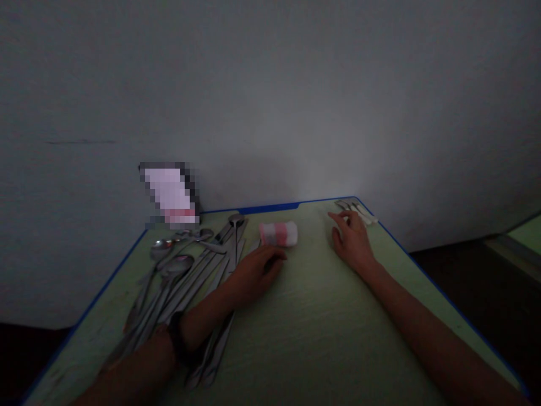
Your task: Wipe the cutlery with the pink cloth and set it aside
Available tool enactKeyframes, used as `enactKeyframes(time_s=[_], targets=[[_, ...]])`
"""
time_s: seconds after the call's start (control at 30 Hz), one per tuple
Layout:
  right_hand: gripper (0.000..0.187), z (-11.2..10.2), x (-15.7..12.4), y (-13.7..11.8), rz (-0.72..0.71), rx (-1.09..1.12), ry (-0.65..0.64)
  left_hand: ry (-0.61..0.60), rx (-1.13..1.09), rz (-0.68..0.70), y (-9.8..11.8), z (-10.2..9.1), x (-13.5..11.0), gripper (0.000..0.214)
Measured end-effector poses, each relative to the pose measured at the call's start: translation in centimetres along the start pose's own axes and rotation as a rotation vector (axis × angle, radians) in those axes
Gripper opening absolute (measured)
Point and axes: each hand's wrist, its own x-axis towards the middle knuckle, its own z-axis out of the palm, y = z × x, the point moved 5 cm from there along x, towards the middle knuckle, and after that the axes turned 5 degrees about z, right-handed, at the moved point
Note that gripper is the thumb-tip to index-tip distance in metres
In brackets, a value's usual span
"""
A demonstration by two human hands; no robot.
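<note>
My left hand (256,275), with a dark band on its wrist, is over the middle of the table, just in front of a pink-and-white roll (279,234) lying on its side. Its fingers curve loosely apart from the thumb, and nothing shows in them. Whether it touches the roll I cannot tell. Under and beside that forearm lies a heap of metal spoons and other long cutlery (198,276), partly hidden by the arm. My right hand (353,239) is open, index finger stretched out, close to a small group of light-handled cutlery (364,213) at the far right corner.
A pale green table (313,332) with a blue edge stands against a grey wall (270,101). At the far left a device with a bright, pixelated screen (169,192) leans at the wall. Another green surface (526,234) shows at the right.
</note>
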Motion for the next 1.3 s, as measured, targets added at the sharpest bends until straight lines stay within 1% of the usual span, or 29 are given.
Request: enactKeyframes(time_s=[0.1, 0.17, 0.2, 0.23, 0.27, 0.33, 0.4, 0.47, 0.53, 0.57, 0.67, 0.73, 0.8, 0.87, 1.0, 1.03, 1.07, 1.2, 1.3], targets=[[0.045, 0.6, -1.4, -4.4, -0.139, 0.256, -0.070, -0.067, 0.012, 0.003, 0.2, -0.7, 0.6, 0.020], [0.048, 1.1, -2.0, -6.8, -0.227, 0.319, -0.124, -0.144, 0.093, -0.028, -0.2, -2.0, 1.3, 0.023], [0.050, 1.3, -2.1, -7.8, -0.261, 0.329, -0.126, -0.214, 0.172, -0.069, -0.6, -2.8, 1.7, 0.023], [0.051, 1.6, -2.0, -8.5, -0.295, 0.331, -0.138, -0.297, 0.266, -0.129, -1.3, -3.8, 1.9, 0.024], [0.052, 2.0, -1.8, -9.1, -0.324, 0.324, -0.151, -0.333, 0.305, -0.172, -1.8, -5.0, 2.1, 0.023], [0.051, 3.0, -1.1, -9.8, -0.340, 0.291, -0.178, -0.371, 0.365, -0.244, -2.5, -7.3, 2.1, 0.020], [0.047, 4.1, -0.1, -10.0, -0.291, 0.239, -0.197, -0.407, 0.417, -0.310, -2.5, -8.8, 1.6, 0.020], [0.043, 5.1, 0.8, -9.8, -0.202, 0.186, -0.199, -0.467, 0.445, -0.356, -1.9, -8.9, 0.7, 0.023], [0.041, 5.7, 1.5, -9.7, -0.138, 0.148, -0.190, -0.616, 0.524, -0.431, -1.1, -7.6, -0.4, 0.028], [0.040, 6.0, 1.8, -9.7, -0.128, 0.138, -0.189, -0.654, 0.558, -0.447, -0.6, -6.9, -0.8, 0.027], [0.038, 6.2, 2.0, -9.6, -0.131, 0.134, -0.187, -0.673, 0.632, -0.426, 0.4, -4.9, -1.0, 0.030], [0.038, 6.2, 2.0, -9.5, -0.136, 0.146, -0.184, -0.638, 0.635, -0.405, 0.5, -4.3, -0.7, 0.033], [0.038, 6.2, 1.9, -9.4, -0.138, 0.160, -0.178, -0.578, 0.659, -0.410, 0.3, -4.5, -0.3, 0.031], [0.037, 6.3, 1.8, -9.3, -0.140, 0.174, -0.169, -0.498, 0.704, -0.417, -0.2, -5.1, 0.1, 0.031], [0.036, 6.5, 2.0, -9.3, -0.148, 0.201, -0.159, -0.308, 0.811, -0.442, -1.4, -6.5, 0.5, 0.043], [0.035, 6.5, 2.0, -9.3, -0.149, 0.210, -0.159, -0.245, 0.833, -0.463, -1.7, -6.8, 0.4, 0.043], [0.033, 6.5, 2.1, -9.3, -0.146, 0.220, -0.158, -0.211, 0.852, -0.472, -2.1, -6.9, 0.3, 0.041], [0.027, 6.2, 2.4, -9.3, -0.120, 0.271, -0.140, -0.194, 0.875, -0.481, -3.5, -6.1, 0.0, 0.037], [0.027, 5.9, 2.7, -9.2, -0.085, 0.368, -0.101, -0.197, 0.867, -0.482, -4.2, -5.7, 0.1, 0.031]])
